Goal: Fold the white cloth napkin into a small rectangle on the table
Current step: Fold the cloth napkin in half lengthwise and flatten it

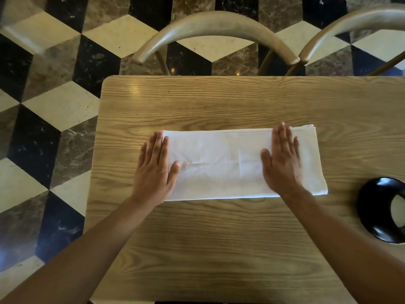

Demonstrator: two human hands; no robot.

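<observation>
Now the white napkin (221, 163) lies as a long folded strip across the middle of the wooden tabletop (197, 238), its long sides running from 9 to 3 o'clock. Flat on its 9 o'clock end rests the left hand (154, 170), fingers straight and together, partly over the edge onto the wood. Nearer the 3 o'clock end the right hand (282, 159) presses flat, fingers extended, gripping nothing. At 3 o'clock sits a black bowl (372, 207); two chairs (217, 23) stand at 12.

A glossy black bowl (382, 210) sits at the right edge of the frame. Two curved wooden chair backs (215, 27) (359, 20) stand at the top, over a cube-patterned marble floor (54, 106).
</observation>
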